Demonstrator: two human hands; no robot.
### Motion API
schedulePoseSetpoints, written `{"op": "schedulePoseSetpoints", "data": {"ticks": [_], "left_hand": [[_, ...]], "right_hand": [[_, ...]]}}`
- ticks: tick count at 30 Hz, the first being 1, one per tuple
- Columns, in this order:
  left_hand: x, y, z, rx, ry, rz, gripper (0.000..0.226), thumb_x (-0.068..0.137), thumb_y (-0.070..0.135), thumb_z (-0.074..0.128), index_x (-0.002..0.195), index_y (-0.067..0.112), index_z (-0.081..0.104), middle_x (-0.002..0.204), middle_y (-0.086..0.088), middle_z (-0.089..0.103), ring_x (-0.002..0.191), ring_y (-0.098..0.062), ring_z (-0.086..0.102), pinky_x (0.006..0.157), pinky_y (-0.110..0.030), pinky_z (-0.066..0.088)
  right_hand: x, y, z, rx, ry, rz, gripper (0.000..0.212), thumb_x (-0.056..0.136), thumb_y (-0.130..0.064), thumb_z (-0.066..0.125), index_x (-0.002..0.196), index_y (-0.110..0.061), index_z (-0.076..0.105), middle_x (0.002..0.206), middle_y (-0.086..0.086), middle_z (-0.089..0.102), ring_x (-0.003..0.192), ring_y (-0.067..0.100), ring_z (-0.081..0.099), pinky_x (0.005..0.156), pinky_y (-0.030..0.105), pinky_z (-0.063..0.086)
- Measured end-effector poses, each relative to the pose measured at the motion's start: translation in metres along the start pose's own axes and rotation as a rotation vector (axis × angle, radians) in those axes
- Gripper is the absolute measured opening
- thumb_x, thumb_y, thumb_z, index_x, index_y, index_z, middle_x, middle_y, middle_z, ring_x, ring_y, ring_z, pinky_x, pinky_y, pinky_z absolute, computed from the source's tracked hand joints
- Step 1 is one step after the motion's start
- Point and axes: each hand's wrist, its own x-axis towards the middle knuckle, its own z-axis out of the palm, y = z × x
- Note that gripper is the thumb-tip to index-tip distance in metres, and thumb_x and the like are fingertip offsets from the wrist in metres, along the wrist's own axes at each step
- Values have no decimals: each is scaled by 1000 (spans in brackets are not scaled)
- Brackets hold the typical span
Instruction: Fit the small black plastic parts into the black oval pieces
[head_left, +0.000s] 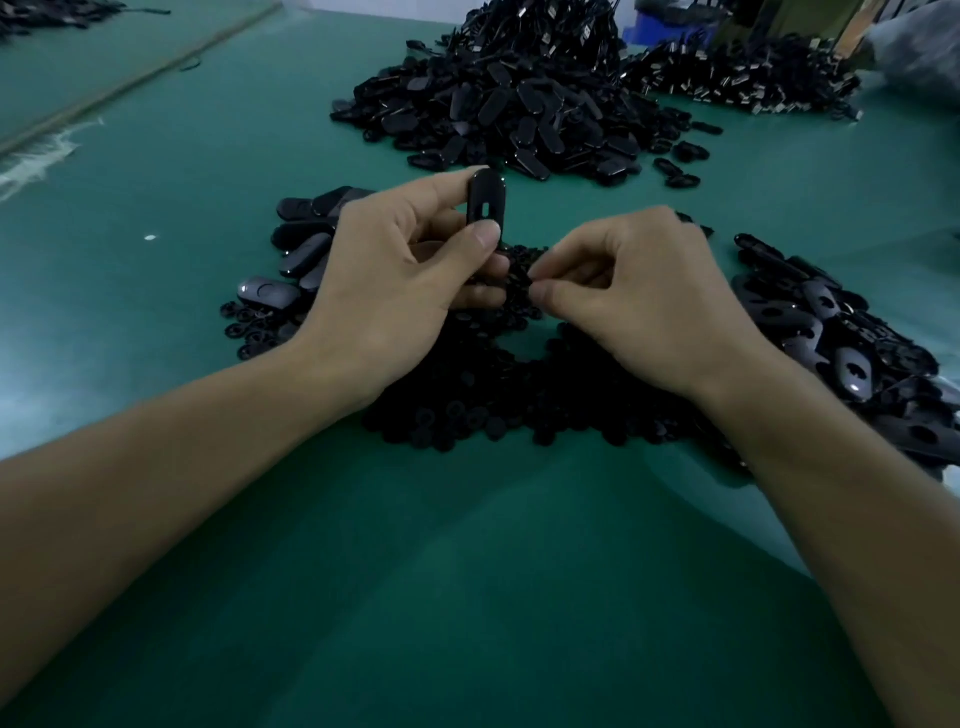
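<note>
Two bare hands work here, the left hand (395, 270) and the right hand (654, 301), each plain from the fingers (457, 182) back to the wrist. Behind the fingers the knuckles stand out as low ridges, and past them the backs of the hands are smooth. The left thumbnail (485, 240) is short, trimmed and pale; the right thumbnail (537, 296) looks the same. Back from the fingers, past the wrists, the left forearm (156, 457) and the right forearm (831, 519) are bare and slender, widening toward the lower corners. Dim light leaves them dull and evenly shaded.
</note>
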Motion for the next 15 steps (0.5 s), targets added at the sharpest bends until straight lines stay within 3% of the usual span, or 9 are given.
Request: {"op": "schedulePoseSetpoints", "data": {"ticks": [3, 6, 10, 15], "left_hand": [[1, -2, -1, 22, -8, -1, 41, 101, 2, 56, 141, 10, 57, 95, 4, 63, 85, -5, 66, 77, -25, 60], [2, -3, -1, 18, 0, -6, 43, 99, 1, 58, 141, 7, 55, 98, 0, 63, 85, -5, 66, 76, -25, 60], [2, -3, -1, 11, 35, -8, 28, 94, 1, 66, 119, 14, 64, 84, 2, 69, 79, -10, 70, 69, -23, 58], [0, -2, -1, 9, 58, 11, 18, 93, 0, 67, 100, 17, 70, 81, 3, 72, 75, -9, 68, 65, -22, 57]], "right_hand": [[0, -1, 3, -104, -126, 3, 7, 84, -31, 79, 90, -28, 76, 75, -15, 66, 68, -6, 60, 61, 5, 45], [1, -2, 6, -157, -161, -1, 9, 86, -36, 77, 92, -30, 74, 80, -10, 67, 73, 2, 61, 67, 20, 49], [2, -5, 6, -218, -156, -21, 9, 90, -33, 72, 91, -25, 74, 84, -5, 67, 82, 17, 65, 79, 40, 57], [4, -7, 8, -345, -198, -80, 18, 99, -31, 59, 97, -16, 70, 92, 2, 66, 86, 26, 62, 82, 44, 53]]}}
